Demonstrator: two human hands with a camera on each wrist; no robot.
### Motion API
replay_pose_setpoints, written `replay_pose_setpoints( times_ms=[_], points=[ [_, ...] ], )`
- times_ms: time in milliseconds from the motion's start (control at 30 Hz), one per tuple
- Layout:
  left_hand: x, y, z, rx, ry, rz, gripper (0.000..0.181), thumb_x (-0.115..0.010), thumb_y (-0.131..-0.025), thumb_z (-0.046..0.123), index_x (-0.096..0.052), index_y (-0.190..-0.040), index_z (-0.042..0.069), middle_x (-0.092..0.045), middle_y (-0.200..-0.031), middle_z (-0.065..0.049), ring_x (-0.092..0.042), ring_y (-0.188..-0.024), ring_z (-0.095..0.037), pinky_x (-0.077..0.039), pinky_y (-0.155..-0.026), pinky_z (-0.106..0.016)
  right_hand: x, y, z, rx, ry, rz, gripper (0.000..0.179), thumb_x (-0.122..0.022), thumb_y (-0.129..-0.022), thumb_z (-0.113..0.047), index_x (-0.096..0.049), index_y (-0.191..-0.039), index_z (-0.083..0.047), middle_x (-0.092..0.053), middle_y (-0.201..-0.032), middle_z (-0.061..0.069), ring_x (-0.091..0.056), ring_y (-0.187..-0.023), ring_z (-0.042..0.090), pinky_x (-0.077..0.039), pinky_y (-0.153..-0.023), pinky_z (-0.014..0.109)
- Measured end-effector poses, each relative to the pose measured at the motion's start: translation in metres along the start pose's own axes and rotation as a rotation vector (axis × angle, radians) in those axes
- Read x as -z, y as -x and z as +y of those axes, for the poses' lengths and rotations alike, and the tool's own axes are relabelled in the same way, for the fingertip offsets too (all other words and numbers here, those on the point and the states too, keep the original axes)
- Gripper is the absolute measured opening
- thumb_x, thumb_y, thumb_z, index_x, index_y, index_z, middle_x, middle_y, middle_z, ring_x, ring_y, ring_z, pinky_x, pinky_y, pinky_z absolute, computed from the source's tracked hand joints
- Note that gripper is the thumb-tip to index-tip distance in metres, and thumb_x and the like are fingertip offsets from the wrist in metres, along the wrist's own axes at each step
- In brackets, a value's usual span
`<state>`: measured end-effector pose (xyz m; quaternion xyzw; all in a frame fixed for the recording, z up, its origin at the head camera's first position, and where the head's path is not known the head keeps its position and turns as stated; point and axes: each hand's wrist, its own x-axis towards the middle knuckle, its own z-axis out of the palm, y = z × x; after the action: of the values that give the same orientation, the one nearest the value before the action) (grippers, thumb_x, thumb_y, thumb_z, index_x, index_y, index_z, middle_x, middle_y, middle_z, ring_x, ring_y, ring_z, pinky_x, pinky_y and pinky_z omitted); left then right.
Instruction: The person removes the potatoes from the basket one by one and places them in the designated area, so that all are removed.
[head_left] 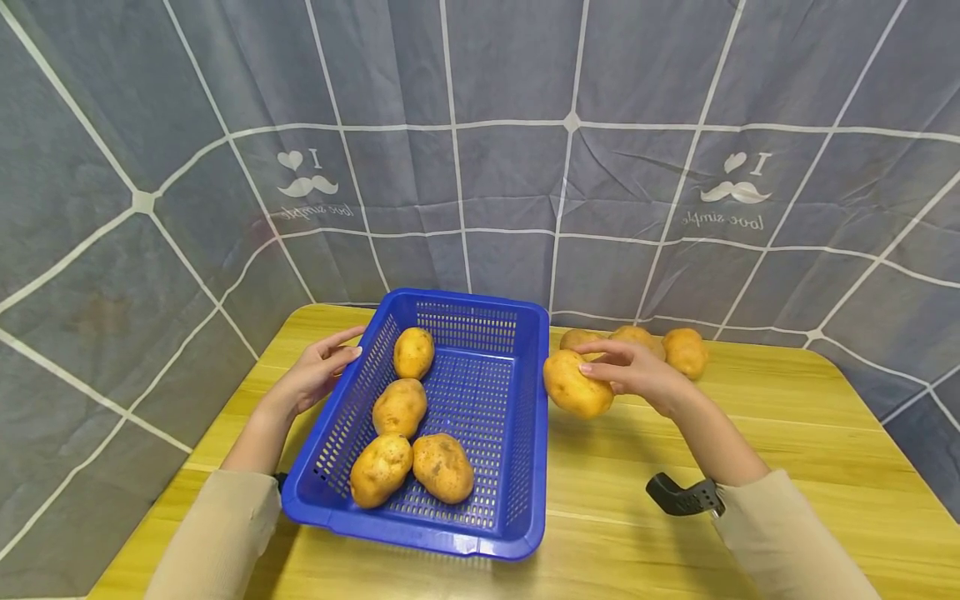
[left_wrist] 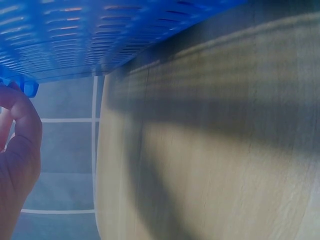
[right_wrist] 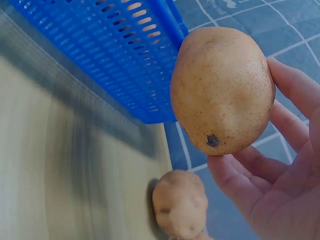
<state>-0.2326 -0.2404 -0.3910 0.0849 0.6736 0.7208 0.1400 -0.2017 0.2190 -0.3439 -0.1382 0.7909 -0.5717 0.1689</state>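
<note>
A blue plastic basket (head_left: 420, 540) with slotted walls stands left of centre on the table. Several yellow potatoes (head_left: 400, 408) lie inside it, mostly along its left side. My left hand (head_left: 318, 372) holds the basket's left rim; in the left wrist view a bent finger (left_wrist: 25, 117) meets the blue edge. Just outside the right rim, my right hand (head_left: 637, 372) pinches a potato (head_left: 576, 390) between thumb and fingers, above the table. A dark spot marks that potato (right_wrist: 222, 90) in the right wrist view.
Three more potatoes (head_left: 684, 353) sit at the table's back edge, behind my right hand and partly hidden by it. The wooden table (head_left: 787, 417) backs onto a grey curtain (head_left: 510, 183) with white lines. A black strap (head_left: 686, 497) sticks out at my right wrist.
</note>
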Motion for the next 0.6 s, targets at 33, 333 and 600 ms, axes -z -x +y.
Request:
replay_pose_setpoints(
  times_ms=[33, 333, 600],
  points=[
    [0.0, 0.0, 0.0, 0.001, 0.0, 0.001, 0.055, -0.048, -0.098, 0.011, -0.024, -0.146, 0.002, -0.065, -0.095, 0.001, -0.064, -0.083, -0.012, -0.055, -0.071, -0.027, 0.001, 0.001, 0.001, -0.002, 0.003, 0.003, 0.047, -0.063, -0.089, -0.016, -0.049, -0.129, 0.005, -0.057, -0.114, 0.015, -0.058, -0.093, 0.018, -0.052, -0.076, 0.032],
    [0.0, 0.0, -0.001, 0.013, 0.012, 0.01, 0.053, -0.048, -0.097, 0.011, -0.027, -0.145, 0.003, -0.065, -0.094, 0.001, -0.064, -0.082, -0.012, -0.055, -0.071, -0.026, 0.008, 0.006, 0.016, -0.034, 0.041, 0.037, 0.05, -0.064, -0.088, -0.018, -0.049, -0.131, 0.003, -0.059, -0.112, 0.013, -0.057, -0.091, 0.016, -0.05, -0.076, 0.032],
    [-0.001, 0.0, 0.0, 0.011, 0.01, 0.015, 0.055, -0.049, -0.097, 0.012, -0.025, -0.146, 0.004, -0.065, -0.093, 0.001, -0.064, -0.082, -0.012, -0.055, -0.07, -0.026, 0.013, 0.009, 0.027, -0.058, 0.027, 0.03, 0.053, -0.062, -0.09, -0.021, -0.045, -0.133, 0.005, -0.051, -0.123, 0.022, -0.056, -0.094, 0.016, -0.051, -0.077, 0.034]
  ],
)
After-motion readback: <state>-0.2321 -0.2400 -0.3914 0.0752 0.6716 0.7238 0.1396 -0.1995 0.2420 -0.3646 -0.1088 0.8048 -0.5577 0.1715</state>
